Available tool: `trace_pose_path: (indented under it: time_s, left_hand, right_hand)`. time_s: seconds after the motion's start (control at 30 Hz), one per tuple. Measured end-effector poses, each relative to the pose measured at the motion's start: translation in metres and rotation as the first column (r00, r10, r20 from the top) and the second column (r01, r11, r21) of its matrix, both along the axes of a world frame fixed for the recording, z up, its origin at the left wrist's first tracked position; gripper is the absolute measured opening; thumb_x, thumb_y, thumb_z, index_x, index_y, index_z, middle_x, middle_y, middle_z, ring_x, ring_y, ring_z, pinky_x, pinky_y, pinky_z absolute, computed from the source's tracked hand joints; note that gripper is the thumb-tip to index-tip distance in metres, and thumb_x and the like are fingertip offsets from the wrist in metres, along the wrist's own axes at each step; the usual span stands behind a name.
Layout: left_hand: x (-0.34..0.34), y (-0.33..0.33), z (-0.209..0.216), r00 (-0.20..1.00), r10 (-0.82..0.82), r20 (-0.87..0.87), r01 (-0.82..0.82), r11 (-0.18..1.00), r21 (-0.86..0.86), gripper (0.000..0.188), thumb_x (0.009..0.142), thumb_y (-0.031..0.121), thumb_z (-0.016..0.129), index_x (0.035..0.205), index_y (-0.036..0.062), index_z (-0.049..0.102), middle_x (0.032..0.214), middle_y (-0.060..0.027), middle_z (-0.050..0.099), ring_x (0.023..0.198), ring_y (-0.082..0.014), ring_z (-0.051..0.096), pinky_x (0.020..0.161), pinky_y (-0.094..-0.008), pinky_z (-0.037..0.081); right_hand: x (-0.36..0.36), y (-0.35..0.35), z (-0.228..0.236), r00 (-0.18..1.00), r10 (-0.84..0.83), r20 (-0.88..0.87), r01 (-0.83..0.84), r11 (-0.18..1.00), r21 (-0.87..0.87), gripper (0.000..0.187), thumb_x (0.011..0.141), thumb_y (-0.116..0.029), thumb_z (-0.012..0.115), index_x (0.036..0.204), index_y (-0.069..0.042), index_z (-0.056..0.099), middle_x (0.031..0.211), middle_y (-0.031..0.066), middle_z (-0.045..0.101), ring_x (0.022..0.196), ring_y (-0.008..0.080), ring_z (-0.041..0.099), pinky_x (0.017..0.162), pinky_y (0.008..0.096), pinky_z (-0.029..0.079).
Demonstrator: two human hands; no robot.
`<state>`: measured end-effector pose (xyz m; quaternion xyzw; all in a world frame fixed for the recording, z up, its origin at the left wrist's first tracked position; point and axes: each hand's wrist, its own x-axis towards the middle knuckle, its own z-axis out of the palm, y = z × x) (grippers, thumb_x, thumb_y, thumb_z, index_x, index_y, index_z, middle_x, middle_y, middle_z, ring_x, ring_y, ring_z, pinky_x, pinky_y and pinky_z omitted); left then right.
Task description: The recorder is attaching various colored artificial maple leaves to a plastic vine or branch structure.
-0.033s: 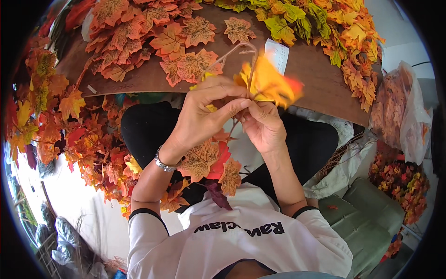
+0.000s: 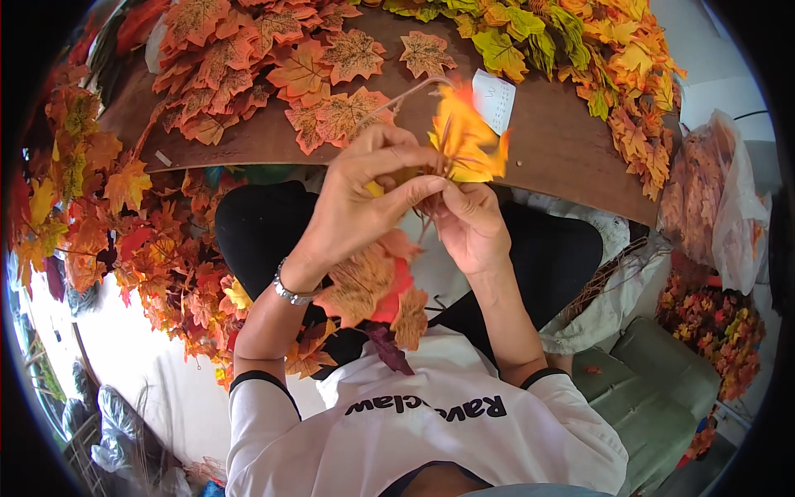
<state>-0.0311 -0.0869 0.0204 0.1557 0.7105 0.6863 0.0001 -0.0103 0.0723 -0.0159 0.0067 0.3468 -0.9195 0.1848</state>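
Your left hand (image 2: 373, 178) pinches, thumb against fingers, a bunch of thin brown artificial stems (image 2: 447, 163), and your right hand (image 2: 472, 219) grips the bunch from the opposite side, thumb tips close together, so both are occupied. Your grip sits at the near edge of the flat, brown, wooden-looking tabletop (image 2: 571, 149). Beyond your fingertips, a blurred yellow-and-orange leaf cluster with pointed lobes (image 2: 470, 137) shows over the tabletop. On your side of the tabletop's near edge hang a speckled orange lobed leaf (image 2: 356, 286), a bright red leaf (image 2: 393, 296) and a dark purple leaf (image 2: 387, 348); how they join the bunch is hidden.

Expect everything you hold to be very light. The leaves look like thin, soft fabric that may crease or pull loose, while the stems look slim, springy and apt to roll between your fingertips. Your surest hold is probably on the stems, close to where they gather, rather than on leaf edges.

As for writing, a white paper slip (image 2: 493, 103) on the tabletop carries small marks, mostly illegible. Your white T-shirt (image 2: 497, 451), on your side of the tabletop, bears bold black lettering (image 2: 482, 407), upside down here. No brand label shows on the leaves or stems.
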Motion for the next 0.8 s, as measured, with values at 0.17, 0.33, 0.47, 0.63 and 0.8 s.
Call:
trace_pose_path:
  time_s: [0.17, 0.33, 0.47, 0.63, 0.8]
  left_hand:
    - [0.003, -0.003, 0.009, 0.943, -0.216, 0.252, 0.103, 0.913, 0.396, 0.022, 0.081, 0.007, 0.061, 0.102, 0.0005, 0.061, 0.083, -0.0034, 0.060, 0.064, -0.0074, 0.055, 0.056, -0.0187, 0.047]
    - [0.010, 0.000, 0.007, 0.841, -0.394, 0.371, 0.156, 0.834, 0.530, 0.019, 0.084, 0.008, 0.057, 0.101, 0.0010, 0.062, 0.072, -0.0009, 0.060, 0.055, -0.0026, 0.049, 0.049, -0.0162, 0.042]
    - [0.013, -0.008, 0.007, 0.822, -0.474, 0.316, 0.286, 0.823, 0.490, 0.020, 0.084, 0.008, 0.054, 0.099, -0.0044, 0.059, 0.076, -0.0094, 0.061, 0.063, -0.0092, 0.054, 0.056, -0.0209, 0.045]
    - [0.012, -0.006, 0.002, 0.740, -0.620, 0.262, 0.344, 0.683, 0.644, 0.029, 0.081, 0.016, 0.058, 0.102, -0.0045, 0.056, 0.074, -0.0081, 0.056, 0.066, -0.0134, 0.054, 0.059, -0.0228, 0.042]
    - [0.019, -0.013, -0.001, 0.947, -0.301, 0.109, 0.191, 0.806, 0.561, 0.028, 0.081, 0.013, 0.056, 0.105, -0.0007, 0.051, 0.087, -0.0073, 0.055, 0.078, -0.0140, 0.054, 0.070, -0.0261, 0.045]
  right_hand:
    - [0.012, -0.006, 0.002, 1.000, -0.008, 0.015, 0.008, 1.000, -0.011, 0.042, 0.077, -0.014, 0.064, 0.114, -0.005, 0.045, 0.092, 0.0036, 0.054, 0.083, 0.0159, 0.052, 0.073, 0.0282, 0.042]
    - [0.018, -0.006, -0.005, 0.980, 0.193, 0.047, -0.178, 0.960, -0.218, 0.032, 0.075, -0.016, 0.065, 0.101, -0.004, 0.050, 0.083, 0.0063, 0.054, 0.080, 0.0211, 0.055, 0.070, 0.0323, 0.046]
    - [0.004, 0.024, -0.015, 0.995, 0.085, -0.049, -0.082, 0.995, 0.048, 0.050, 0.075, -0.019, 0.062, 0.118, -0.002, 0.044, 0.104, 0.0122, 0.053, 0.091, 0.0208, 0.055, 0.073, 0.0305, 0.047]
    - [-0.022, 0.024, 0.013, 0.923, 0.144, -0.357, 0.019, 0.909, 0.416, 0.045, 0.078, -0.021, 0.058, 0.116, 0.001, 0.049, 0.112, 0.0121, 0.054, 0.094, 0.0162, 0.055, 0.075, 0.0292, 0.047]
    - [-0.020, 0.044, 0.040, 0.835, 0.257, -0.486, 0.213, 0.663, 0.718, 0.023, 0.073, -0.001, 0.056, 0.096, 0.003, 0.062, 0.089, 0.0114, 0.065, 0.075, 0.0146, 0.061, 0.067, 0.0248, 0.048]
